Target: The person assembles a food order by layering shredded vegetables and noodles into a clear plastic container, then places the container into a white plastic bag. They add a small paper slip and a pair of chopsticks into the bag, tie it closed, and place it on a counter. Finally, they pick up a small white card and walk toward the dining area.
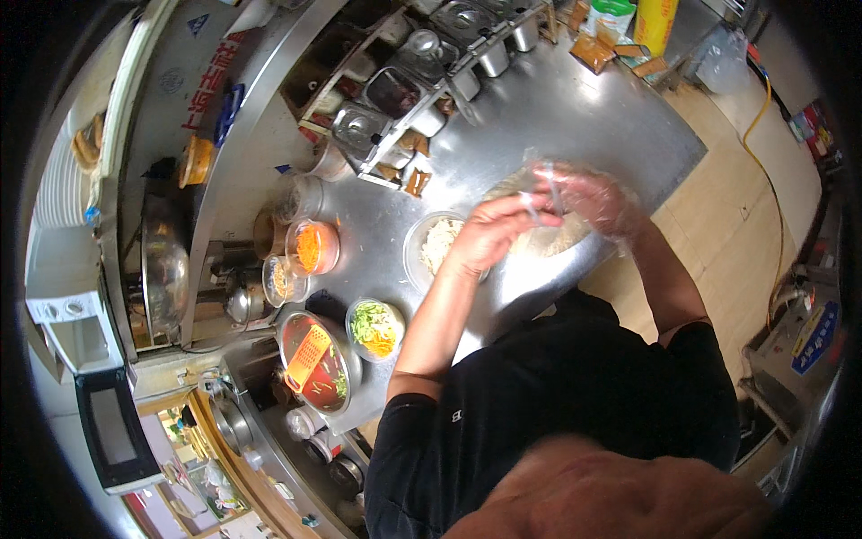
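Note:
My right hand [594,199] wears a loose clear plastic glove [620,221], its fingers stretched toward the left. Bare, my left hand [492,232] meets it and pinches the thin film near the gloved fingertips. Both hands are raised over a wide round dish [567,239] with pale contents, mostly hidden beneath them. Beside my left forearm stands a clear bowl of pale shredded food [438,241], partly covered by the wrist.
Left on the steel table [620,117] are a tub of orange shreds [314,248], a bowl of chopped green and orange vegetables [375,327], and a steel basin [350,377] holding an orange grater [308,357]. A rack of metal containers [395,90] lines the back.

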`<state>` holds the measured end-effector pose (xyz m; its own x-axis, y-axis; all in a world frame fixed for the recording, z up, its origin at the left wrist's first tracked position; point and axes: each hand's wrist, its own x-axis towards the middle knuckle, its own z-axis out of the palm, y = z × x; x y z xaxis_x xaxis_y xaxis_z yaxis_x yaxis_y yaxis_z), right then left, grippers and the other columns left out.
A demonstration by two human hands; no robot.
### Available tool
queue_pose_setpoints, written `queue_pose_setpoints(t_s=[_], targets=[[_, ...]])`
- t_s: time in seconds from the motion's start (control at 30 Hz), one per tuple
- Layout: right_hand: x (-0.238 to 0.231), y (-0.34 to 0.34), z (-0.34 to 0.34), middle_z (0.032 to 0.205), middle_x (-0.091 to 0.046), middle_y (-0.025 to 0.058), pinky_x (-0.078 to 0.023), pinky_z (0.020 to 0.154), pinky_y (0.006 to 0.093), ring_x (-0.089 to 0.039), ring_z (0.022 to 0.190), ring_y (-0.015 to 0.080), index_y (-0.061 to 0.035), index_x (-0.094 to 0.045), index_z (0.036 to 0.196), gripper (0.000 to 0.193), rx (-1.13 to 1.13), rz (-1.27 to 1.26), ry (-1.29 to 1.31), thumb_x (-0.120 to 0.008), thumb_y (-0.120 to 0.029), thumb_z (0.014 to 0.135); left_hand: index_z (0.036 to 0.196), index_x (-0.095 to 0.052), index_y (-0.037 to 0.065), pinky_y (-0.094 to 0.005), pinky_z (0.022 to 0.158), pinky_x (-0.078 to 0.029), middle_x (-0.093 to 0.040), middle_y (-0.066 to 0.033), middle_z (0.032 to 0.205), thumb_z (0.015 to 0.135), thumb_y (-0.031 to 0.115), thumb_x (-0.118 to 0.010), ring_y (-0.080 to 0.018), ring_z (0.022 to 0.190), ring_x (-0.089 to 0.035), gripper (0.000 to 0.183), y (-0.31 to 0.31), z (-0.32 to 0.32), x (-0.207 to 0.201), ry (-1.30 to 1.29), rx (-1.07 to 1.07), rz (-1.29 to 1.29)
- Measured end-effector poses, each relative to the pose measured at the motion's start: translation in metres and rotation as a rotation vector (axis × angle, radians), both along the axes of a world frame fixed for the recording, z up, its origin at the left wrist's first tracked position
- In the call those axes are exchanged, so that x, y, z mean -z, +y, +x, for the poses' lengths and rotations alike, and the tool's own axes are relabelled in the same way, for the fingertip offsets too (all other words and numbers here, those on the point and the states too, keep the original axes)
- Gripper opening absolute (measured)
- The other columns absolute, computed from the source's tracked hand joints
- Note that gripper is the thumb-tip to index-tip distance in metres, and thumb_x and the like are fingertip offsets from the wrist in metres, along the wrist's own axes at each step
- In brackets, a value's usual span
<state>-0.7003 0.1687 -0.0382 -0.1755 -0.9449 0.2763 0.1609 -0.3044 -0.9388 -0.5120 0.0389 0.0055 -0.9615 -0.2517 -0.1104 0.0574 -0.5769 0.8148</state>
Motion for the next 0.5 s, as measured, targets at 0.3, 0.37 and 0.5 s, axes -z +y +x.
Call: queue_pose_setpoints(t_s=[0.3,0.37,0.5], targets=[[0.012,0.037,-0.051,0.105,-0.065,0.0108,-0.049,0.084,0.0316,-0.061,0.096,0.0197,-0.006,-0.063,0.108,0.024,0.127,0.808,0.198,-0.062,-0.02,0.088,0.095,-0.07,0.005,-0.0217,0.07,-0.047,-0.066,0.0002,0.084,0.075,-0.005,-0.069,-0.0078,0.076,-0.059,0.023,-0.071,0.016,0.038,-0.581,-0.414,-0.484],[0.02,0.056,-0.05,0.098,-0.065,0.0045,-0.048,0.08,0.0283,-0.059,0.089,0.0145,-0.0078,-0.065,0.108,0.024,0.233,0.743,0.437,-0.062,-0.021,0.088,0.127,-0.055,0.01,-0.0341,0.097,-0.04,-0.055,-0.0135,0.121,0.068,0.01,-0.079,-0.0209,0.115,-0.049,0.064,-0.063,0.015,0.042,-0.604,-0.257,-0.972],[0.035,0.083,-0.059,0.101,-0.066,0.0052,-0.049,0.078,0.0281,-0.06,0.09,0.0154,-0.0096,-0.067,0.101,0.02,0.567,0.56,0.154,-0.058,-0.024,0.092,0.145,-0.027,0.016,-0.0587,0.11,-0.003,-0.019,-0.0171,0.15,0.046,0.041,-0.087,-0.0383,0.139,-0.014,0.119,-0.009,-0.003,0.019,-0.522,-0.104,-1.748]])
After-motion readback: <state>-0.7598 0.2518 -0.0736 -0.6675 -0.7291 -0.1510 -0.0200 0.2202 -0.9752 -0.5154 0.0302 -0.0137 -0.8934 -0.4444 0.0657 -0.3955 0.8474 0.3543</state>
